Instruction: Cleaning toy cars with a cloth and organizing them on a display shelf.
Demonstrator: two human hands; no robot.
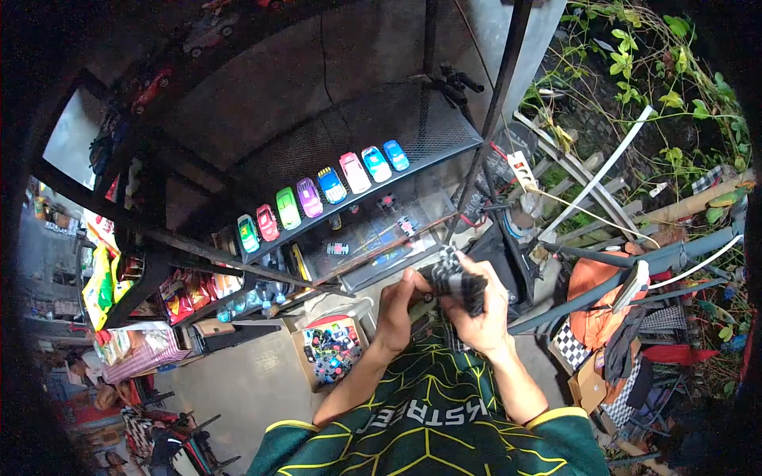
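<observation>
My right hand (485, 315) grips a crumpled black-and-white checked cloth (455, 276), part of which is blurred. Close beside it, my left hand (394, 312) pinches a small dark object (426, 296), mostly hidden by the fingers and cloth; its kind cannot be made out. Beyond both hands, a row of colourful toy cars stands along the front edge of a black metal mesh shelf (428, 128). Among them are a purple car (309, 197), a pink car (355, 172) and a blue car (396, 155).
A cardboard box (303, 360) of small toy vehicles sits left of my forearm. Smaller toy cars (338, 248) lie on the lower mesh shelf. Snack packets (187, 294) hang at left. A power strip (522, 171), pipes (601, 262) and an orange cloth (595, 297) are at right.
</observation>
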